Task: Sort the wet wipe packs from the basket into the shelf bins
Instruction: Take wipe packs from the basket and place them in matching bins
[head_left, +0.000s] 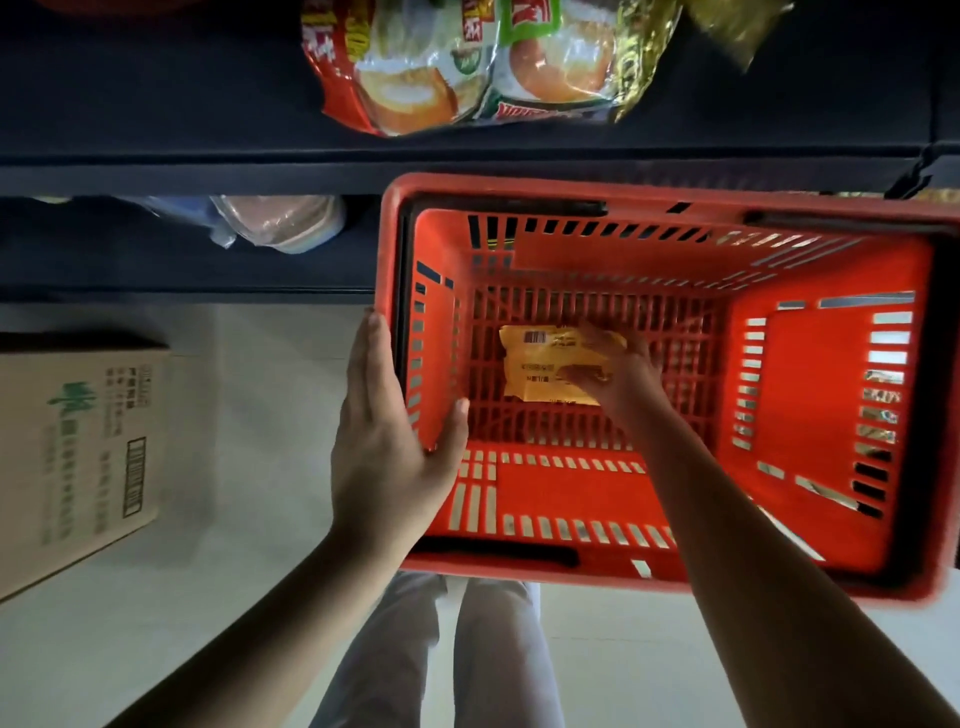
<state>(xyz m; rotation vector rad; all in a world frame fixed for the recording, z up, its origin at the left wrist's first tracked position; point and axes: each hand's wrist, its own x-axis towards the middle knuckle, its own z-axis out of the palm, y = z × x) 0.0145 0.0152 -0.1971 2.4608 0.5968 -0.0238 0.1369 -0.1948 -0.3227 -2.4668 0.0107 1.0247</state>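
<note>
Fingers (597, 335) of my right hand (623, 374) are curled over the right end of the wet wipe pack (540, 364). They hook its far edge while my thumb lies across its printed face, so I read this as a pinch, though the blur there leaves me unsure how firm it is. The pack lies flat on the slatted floor of the basket (810, 395), near the middle, and I can see no other pack in there.

Its long side runs left to right across the basket, barcode end to the left, and most of it stretches leftward from my fingertips. My left hand (384, 441) clamps the basket's left wall, thumb inside and straight fingers outside. It is near the pack but not touching, so the right hand is the one to lift.

I judge the lift should go straight up past the rim, then forward to the dark shelf (208, 166) just beyond the basket. Snack bags (467, 62) sit higher up, and a cardboard box (78, 457) stands on the floor to my left.
</note>
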